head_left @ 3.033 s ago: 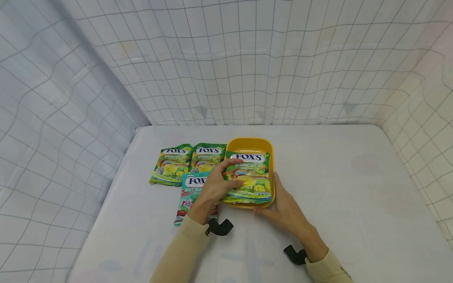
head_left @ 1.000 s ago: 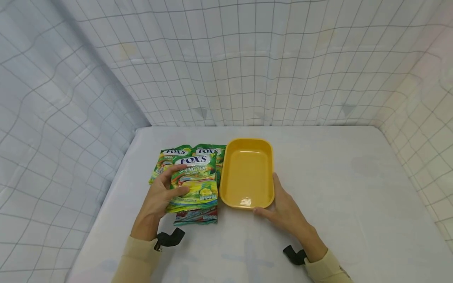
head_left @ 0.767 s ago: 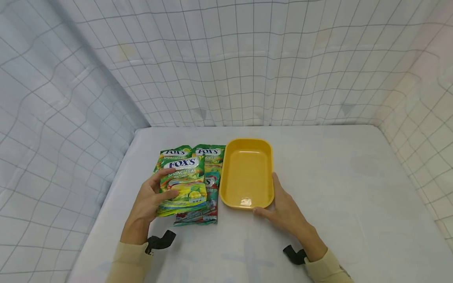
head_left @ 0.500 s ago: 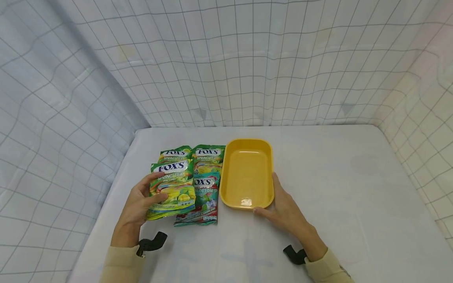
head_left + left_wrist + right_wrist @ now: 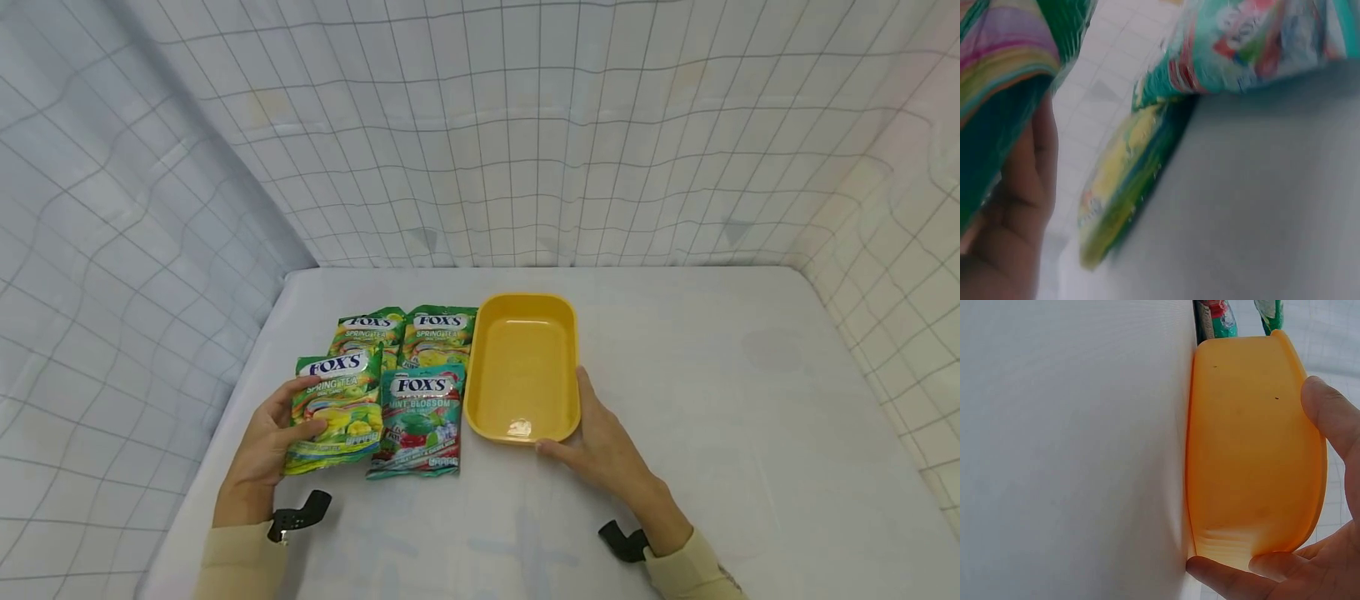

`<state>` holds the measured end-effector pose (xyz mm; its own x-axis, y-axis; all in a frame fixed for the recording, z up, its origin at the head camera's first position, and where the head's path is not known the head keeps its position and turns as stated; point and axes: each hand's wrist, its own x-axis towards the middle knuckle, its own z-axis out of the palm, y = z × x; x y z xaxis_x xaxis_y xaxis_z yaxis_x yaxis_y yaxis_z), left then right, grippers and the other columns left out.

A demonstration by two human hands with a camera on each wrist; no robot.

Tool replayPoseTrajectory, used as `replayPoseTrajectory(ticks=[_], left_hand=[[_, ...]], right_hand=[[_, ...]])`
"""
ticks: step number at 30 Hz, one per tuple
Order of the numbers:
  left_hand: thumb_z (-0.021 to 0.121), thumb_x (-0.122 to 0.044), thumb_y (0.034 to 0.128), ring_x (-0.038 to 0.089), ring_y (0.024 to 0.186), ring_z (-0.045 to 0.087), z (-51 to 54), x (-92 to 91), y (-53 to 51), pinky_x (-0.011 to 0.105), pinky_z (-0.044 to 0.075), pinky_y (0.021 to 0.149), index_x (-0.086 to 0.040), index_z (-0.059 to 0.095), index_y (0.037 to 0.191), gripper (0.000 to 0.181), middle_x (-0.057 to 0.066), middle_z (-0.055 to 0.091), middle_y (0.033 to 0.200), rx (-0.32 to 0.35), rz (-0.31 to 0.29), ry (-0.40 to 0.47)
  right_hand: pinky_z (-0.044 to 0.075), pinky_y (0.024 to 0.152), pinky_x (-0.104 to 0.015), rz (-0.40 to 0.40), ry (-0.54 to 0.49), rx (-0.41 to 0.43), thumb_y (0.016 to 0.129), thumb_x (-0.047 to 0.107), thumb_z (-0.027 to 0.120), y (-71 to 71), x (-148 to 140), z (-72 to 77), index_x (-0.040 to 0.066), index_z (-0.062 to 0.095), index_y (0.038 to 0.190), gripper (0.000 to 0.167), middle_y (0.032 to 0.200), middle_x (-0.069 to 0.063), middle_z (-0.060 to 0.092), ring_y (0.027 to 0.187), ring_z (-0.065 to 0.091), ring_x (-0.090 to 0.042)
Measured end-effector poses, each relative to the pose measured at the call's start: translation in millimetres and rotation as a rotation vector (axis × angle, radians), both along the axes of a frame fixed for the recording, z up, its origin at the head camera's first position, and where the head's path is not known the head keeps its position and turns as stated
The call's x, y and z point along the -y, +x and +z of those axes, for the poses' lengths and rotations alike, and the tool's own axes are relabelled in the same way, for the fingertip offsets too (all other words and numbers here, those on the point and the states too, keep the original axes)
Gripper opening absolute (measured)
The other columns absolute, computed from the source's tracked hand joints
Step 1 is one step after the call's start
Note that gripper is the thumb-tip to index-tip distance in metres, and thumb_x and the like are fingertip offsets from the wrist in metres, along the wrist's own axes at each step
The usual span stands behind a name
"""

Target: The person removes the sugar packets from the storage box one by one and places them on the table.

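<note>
My left hand (image 5: 258, 442) grips a green Fox's Spring Tea candy bag (image 5: 341, 417), thumb on its printed front and most fingers hidden behind it. In the left wrist view this bag (image 5: 1004, 62) fills the upper left corner. To its right, a teal Fox's Mint Blossom candy bag (image 5: 422, 421) lies flat. Two more Spring Tea bags (image 5: 438, 333) lie behind; the held bag partly covers the left one. My right hand (image 5: 606, 442) holds the near right corner of a yellow plastic tray (image 5: 522, 375). Thumb and fingers spread against its rim and wall (image 5: 1254, 444). Nothing lies in the tray.
A white cloth covers the table (image 5: 697, 400). White sheets with a grid pattern (image 5: 525, 167) hang at the back and both sides. The tray stands close beside the lying candy bags.
My left hand carries the Spring Tea bag from over the tray to the left, past the Mint Blossom bag, which is now uncovered. My right hand stays at the tray.
</note>
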<state>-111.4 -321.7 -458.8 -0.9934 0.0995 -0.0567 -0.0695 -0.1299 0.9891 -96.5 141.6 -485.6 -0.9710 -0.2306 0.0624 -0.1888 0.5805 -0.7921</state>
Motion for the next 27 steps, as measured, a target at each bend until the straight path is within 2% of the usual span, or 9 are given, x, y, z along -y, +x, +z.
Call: replayPoseTrajectory(ticks=[7, 16, 27], left_hand=[[0.061, 0.02, 0.09, 0.012, 0.1, 0.066, -14.4, 16.0, 0.8, 0.028, 0.058, 0.079, -0.016, 0.06, 0.139, 0.061, -0.006, 0.059, 0.132, 0.003, -0.047, -0.017], [0.062, 0.017, 0.0912, 0.011, 0.101, 0.065, -27.1, 32.9, 2.5, 0.026, 0.057, 0.08, -0.014, 0.059, 0.14, 0.058, -0.01, 0.057, 0.135, 0.015, -0.041, -0.074], [0.068, 0.01, 0.0916, 0.015, 0.098, 0.065, -34.0, 32.4, -4.6, 0.028, 0.058, 0.079, -0.013, 0.056, 0.144, 0.059, -0.007, 0.061, 0.125, 0.083, -0.065, -0.195]], right_hand=[[0.031, 0.116, -0.052, 0.0, 0.0, -0.005, 0.076, 0.046, 0.09, -0.3, -1, -0.9, 0.011, -0.001, 0.164, 0.131, 0.168, -0.01, 0.017, 0.148, 0.031, -0.031], [0.031, 0.116, -0.052, -0.002, 0.003, -0.009, 0.076, 0.041, 0.091, 0.0, 0, 0.0, 0.01, 0.0, 0.164, 0.131, 0.168, -0.01, 0.019, 0.148, 0.032, -0.031], [0.032, 0.116, -0.053, -0.009, 0.006, 0.004, 0.076, 0.044, 0.09, 0.6, 0, 0.8, 0.011, 0.001, 0.165, 0.13, 0.168, -0.01, 0.02, 0.147, 0.033, -0.031]])
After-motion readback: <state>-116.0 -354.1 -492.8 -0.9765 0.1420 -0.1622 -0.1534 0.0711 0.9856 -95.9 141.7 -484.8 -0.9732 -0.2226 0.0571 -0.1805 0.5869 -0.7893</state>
